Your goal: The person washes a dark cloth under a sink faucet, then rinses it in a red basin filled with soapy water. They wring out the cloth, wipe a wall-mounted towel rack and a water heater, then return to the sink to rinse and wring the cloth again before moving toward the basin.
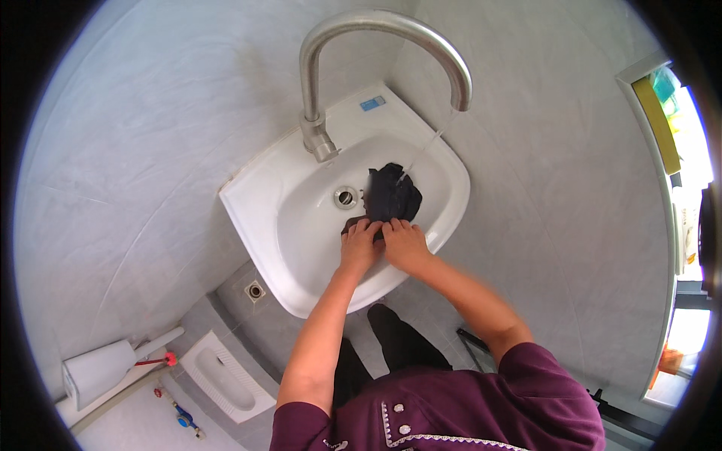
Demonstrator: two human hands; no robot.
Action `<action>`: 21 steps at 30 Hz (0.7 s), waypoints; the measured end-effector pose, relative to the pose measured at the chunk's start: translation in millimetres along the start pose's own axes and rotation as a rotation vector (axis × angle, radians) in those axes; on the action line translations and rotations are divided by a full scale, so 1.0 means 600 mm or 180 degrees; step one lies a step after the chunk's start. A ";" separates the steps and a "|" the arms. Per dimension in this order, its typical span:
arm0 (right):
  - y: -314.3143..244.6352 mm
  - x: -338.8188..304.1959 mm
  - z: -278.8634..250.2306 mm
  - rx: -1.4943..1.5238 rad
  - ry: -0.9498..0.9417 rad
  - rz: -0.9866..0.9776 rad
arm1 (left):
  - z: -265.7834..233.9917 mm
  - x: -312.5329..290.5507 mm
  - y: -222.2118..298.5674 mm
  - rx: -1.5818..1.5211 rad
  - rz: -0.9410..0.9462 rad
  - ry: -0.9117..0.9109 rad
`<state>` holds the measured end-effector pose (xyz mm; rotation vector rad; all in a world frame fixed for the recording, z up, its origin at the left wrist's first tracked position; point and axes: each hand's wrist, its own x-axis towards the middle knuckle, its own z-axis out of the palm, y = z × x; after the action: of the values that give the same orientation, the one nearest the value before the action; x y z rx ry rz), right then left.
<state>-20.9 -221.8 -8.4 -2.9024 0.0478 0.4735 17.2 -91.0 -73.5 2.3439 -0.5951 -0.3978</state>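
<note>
A dark, wet-looking cloth [392, 194] lies bunched in the white sink [301, 255], right of the drain [345, 198]. A thin stream of water falls on it from the curved metal faucet [376, 18]. My left hand [361, 242] and my right hand [404, 242] sit side by side at the cloth's near edge. Both have their fingers curled over the dark fabric and grip it. The thumbs are mostly hidden between the hands.
Grey tiled walls close in behind and right of the sink. A small blue label [372, 103] is on the sink's back corner. On the floor at lower left are a squat toilet [228, 378] and a floor drain [255, 291]. A window [688, 225] stands at the right.
</note>
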 end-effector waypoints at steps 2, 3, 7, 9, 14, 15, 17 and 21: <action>0.009 -0.018 0.002 -0.0050 0.0431 -0.0116 | -0.003 0.017 0.006 -0.0123 -0.0189 0.0271; 0.017 -0.024 0.011 -0.0082 0.0740 -0.0176 | -0.005 0.026 0.008 -0.0185 -0.0281 0.0401; 0.043 -0.020 0.032 0.0286 0.1600 -0.0163 | -0.005 0.065 0.029 -0.0677 0.0197 0.1015; 0.044 -0.015 0.039 0.0214 0.1666 -0.0224 | 0.002 0.091 0.045 -0.0884 0.0537 0.1181; 0.040 -0.009 0.040 0.0274 0.1524 -0.0152 | 0.027 0.144 0.052 -0.1245 0.0156 0.0116; 0.040 -0.009 0.040 0.0250 0.1481 -0.0131 | 0.029 0.150 0.050 -0.0701 0.0144 -0.0204; 0.040 -0.011 0.040 0.0260 0.1433 -0.0134 | 0.032 0.155 0.027 -0.0733 0.0240 -0.0365; 0.049 -0.011 0.043 0.0446 0.1471 -0.0223 | 0.033 0.148 0.040 -0.1191 0.0609 0.0859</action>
<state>-37.1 -245.2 -35.7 -2.7978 0.0444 -0.2100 76.8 -163.5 -82.0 1.9212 -0.5540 -0.0906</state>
